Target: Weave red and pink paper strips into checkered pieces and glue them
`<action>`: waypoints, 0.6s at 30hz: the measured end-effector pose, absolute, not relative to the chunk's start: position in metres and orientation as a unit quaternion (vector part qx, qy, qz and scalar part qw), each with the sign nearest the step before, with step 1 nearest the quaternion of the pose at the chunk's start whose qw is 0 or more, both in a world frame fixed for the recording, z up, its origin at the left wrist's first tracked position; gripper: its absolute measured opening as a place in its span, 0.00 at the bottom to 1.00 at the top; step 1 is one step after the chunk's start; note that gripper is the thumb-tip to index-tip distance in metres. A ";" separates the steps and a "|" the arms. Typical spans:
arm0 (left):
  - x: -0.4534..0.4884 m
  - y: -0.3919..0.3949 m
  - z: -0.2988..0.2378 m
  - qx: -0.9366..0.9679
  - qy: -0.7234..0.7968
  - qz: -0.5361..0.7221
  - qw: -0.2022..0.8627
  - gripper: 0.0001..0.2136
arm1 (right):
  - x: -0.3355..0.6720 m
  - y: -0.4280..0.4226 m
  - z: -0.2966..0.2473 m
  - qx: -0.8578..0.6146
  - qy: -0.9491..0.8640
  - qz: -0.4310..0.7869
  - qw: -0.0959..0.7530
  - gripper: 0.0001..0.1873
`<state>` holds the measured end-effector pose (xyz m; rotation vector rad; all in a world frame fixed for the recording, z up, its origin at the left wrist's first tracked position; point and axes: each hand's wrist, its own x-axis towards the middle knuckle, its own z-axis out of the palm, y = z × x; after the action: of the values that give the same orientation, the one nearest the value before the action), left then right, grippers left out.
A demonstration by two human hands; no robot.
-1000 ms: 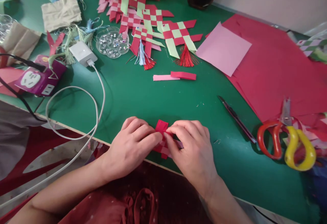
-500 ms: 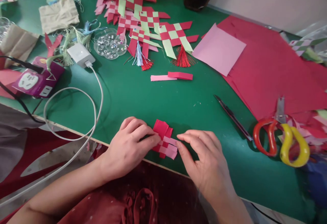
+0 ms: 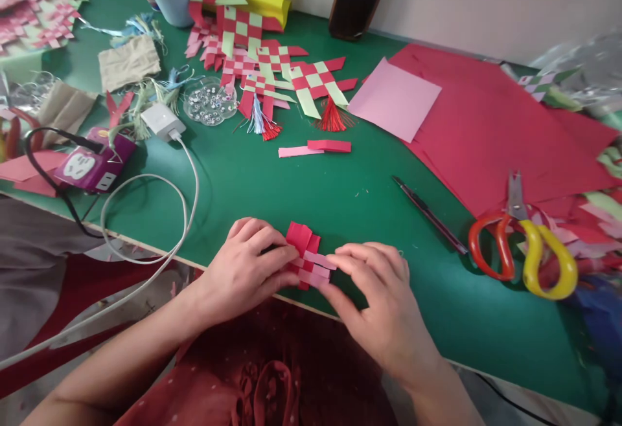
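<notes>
Paper weave [image 3: 306, 269], red and pink, flat on the green table [image 3: 233, 202], well to the left of the scissors [image 3: 518, 211], already crossed into a small checker at its middle. Left hand [image 3: 245, 270] farther left of the scissors, clamped on the weave's left side with thumb and fingers. Right hand [image 3: 383, 290] between weave and scissors, narrow, thumb and forefinger at the loose pink ends [image 3: 321, 272]; pinching or just touching, impossible to tell. Well along with the crossing, by the look of it, yet not neat: narrow gap between pink ends, red ends [image 3: 297, 237] jutting out, seemingly untrimmed. Tightening and trimming apparently undone, nothing visibly hanging from it either, unlike the tasselled woven pieces [image 3: 315, 81] far to the left of the scissors and beyond. Two loose strips [image 3: 330, 145], one red, one pink, left of the scissors and farther back, not worked in. Craft knife [image 3: 430, 214] idle, just beside the scissors on their left. Red sheets [image 3: 486, 128] spread directly beyond the scissors.
</notes>
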<state>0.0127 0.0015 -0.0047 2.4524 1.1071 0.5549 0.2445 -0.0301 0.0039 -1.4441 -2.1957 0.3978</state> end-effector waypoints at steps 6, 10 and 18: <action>0.013 -0.001 -0.002 0.895 0.387 0.147 0.163 0.28 | 0.235 -0.036 0.001 -0.495 -0.831 0.137 0.215 0.16; 0.013 -0.003 -0.002 0.896 0.386 0.144 0.164 0.25 | 0.226 -0.031 -0.004 -0.508 -0.821 0.108 0.237 0.15; 0.011 -0.005 -0.003 0.903 0.372 0.162 0.138 0.20 | 0.236 -0.032 -0.001 -0.509 -0.810 0.107 0.273 0.13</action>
<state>0.0112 -0.0049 -0.0031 2.6131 1.0768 0.4674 0.2359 -0.0318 -0.0013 -1.3687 -2.1788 0.2882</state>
